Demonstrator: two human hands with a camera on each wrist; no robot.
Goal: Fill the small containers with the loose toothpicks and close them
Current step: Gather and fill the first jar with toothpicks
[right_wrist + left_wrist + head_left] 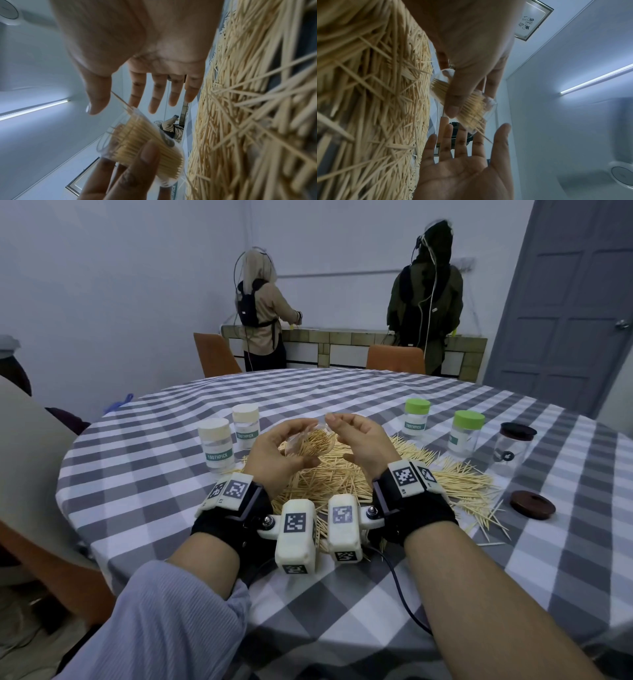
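My left hand (279,448) grips a small clear container (310,443) packed with toothpicks, tilted with its open mouth toward the right. In the left wrist view its thumb (453,106) lies across the container (471,106). My right hand (352,436) hovers beside the mouth with fingers spread and holds nothing; its palm (467,169) faces the container (142,143). One toothpick (120,98) sticks out past the rim toward the right thumb (97,102). Loose toothpicks (342,477) lie heaped on the checked tablecloth under both hands.
Two cream-lidded containers (217,445) (246,426) stand to the left, two green-lidded ones (416,417) (466,436) to the right. A clear jar with a dark lid (513,446) and a loose brown lid (532,505) sit far right. Two people stand at a counter behind.
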